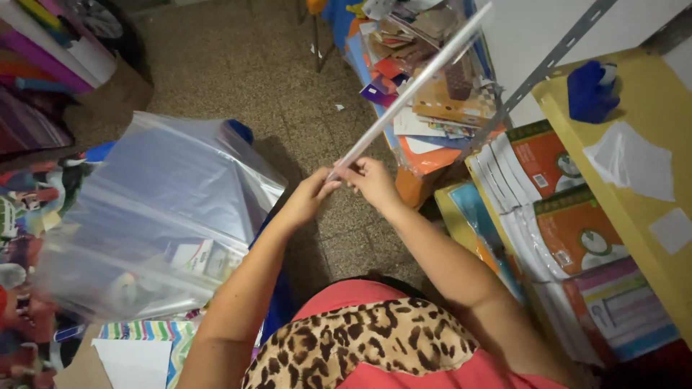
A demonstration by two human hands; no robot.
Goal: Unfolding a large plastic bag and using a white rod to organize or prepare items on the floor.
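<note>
Both hands met in front of the person's chest, above the speckled floor (238, 79), and pinched the near end of a tightly rolled clear plastic sheet (414, 85). That roll served as the landmark: it ran as a long thin tube from the fingers up and away to the right, its far end over the heap of coloured card and paper (425, 94), probably held at a slant so the loose end stayed clear of the clutter.

To the left of the roll, a large stack of clear plastic bags (155, 209) lay spread and slightly crumpled, seemingly kept within easy reach. To the right of the roll stood a yellow shelf (649, 122) with a blue object (590, 90) on top, and below it rows of orange packets in plastic wrap (569, 216). A grey metal strip (555, 54) leaned just beyond the roll's upper half.

The left hand (311, 193) was curled, thumb and fingertips closed on the tube's end. The right hand (371, 181) was likewise closed, fingers wrapped just above, as if keeping the roll from unwinding.
</note>
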